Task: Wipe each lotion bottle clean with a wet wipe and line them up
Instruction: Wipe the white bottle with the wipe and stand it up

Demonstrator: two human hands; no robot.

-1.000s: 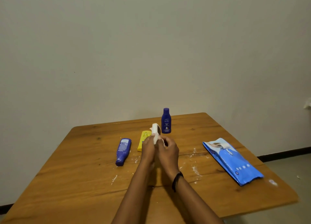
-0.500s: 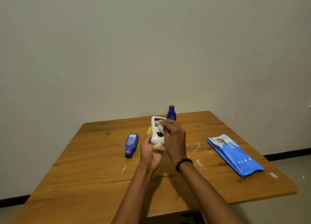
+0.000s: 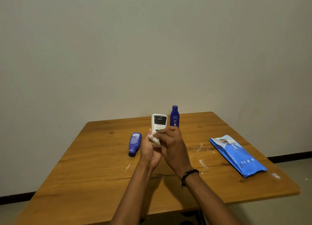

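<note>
My left hand grips a white lotion bottle with a black label, held above the middle of the wooden table. My right hand presses a white wet wipe against the bottle's lower part. A small dark blue bottle stands upright behind the hands. A second blue bottle lies on its side to the left. My hands hide the yellow bottle that was seen earlier.
A blue wet-wipe pack lies on the right of the table. White smears mark the wood near the middle. The table's far edge meets a plain wall.
The white bottle has been turned so its black label faces me. My right hand with the wipe has slid from the bottle's top down to its lower part.
</note>
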